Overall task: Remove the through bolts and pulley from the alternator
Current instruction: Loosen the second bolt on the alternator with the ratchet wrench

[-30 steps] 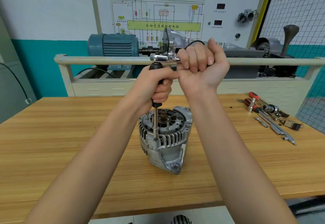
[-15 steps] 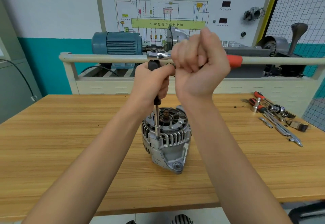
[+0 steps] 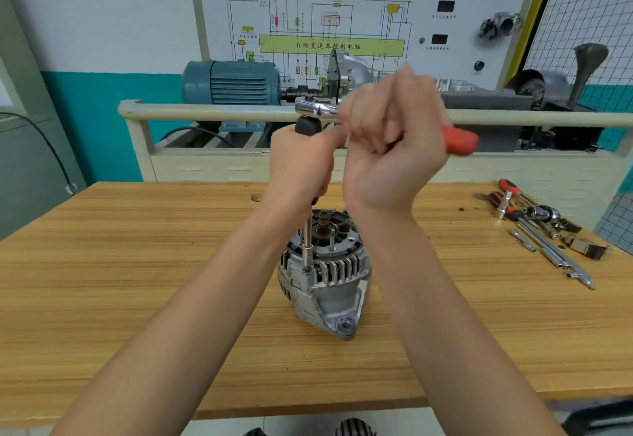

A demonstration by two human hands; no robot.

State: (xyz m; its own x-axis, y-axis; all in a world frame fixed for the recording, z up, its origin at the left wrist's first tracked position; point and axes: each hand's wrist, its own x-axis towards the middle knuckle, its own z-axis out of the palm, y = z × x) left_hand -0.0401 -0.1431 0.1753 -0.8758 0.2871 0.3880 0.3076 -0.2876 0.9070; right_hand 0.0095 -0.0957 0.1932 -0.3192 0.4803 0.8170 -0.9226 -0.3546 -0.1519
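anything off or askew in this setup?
Nothing stands out. The alternator sits upright on the bench, the extension runs straight down onto a bolt, both hands on the tool, spare tools grouped at right.

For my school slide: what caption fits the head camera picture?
Two hands work a ratchet wrench on an extension bar to loosen an alternator through bolt.

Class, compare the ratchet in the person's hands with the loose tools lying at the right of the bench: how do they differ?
The ratchet is held above the alternator by the right hand; the loose tools lie untouched on the bench. The ratchet is coupled to a driver the left hand grips; the loose tools lie unconnected. Both show red handles and bright metal.
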